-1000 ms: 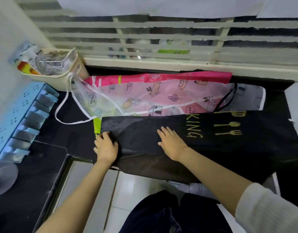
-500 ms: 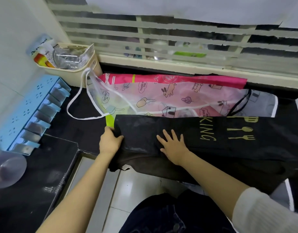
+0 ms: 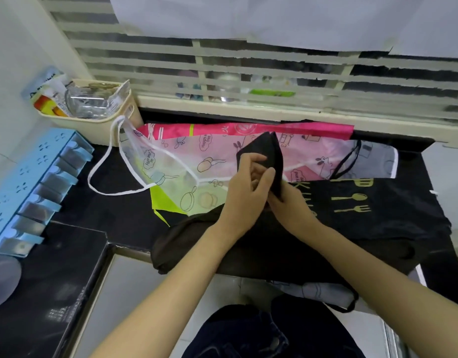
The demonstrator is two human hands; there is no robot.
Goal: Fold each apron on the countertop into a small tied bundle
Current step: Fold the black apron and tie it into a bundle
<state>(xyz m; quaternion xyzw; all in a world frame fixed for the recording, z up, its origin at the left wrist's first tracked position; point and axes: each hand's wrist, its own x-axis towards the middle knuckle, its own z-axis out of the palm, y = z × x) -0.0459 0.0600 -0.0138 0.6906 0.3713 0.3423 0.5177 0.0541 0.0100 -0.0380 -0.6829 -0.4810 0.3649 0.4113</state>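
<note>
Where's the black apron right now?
In the head view, the black apron lies along the countertop's near edge, centre to right, in front of the pink printed apron; the left hand and right hand pinch its folded end.

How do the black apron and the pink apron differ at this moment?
The black apron is opaque with gold print; the pink apron is translucent with cartoon drawings. The left hand and right hand grip the black apron's raised end; the pink apron lies flat, unheld. The black apron lies nearer the countertop edge, the pink apron behind it. Both rest unbundled on the countertop.
</note>
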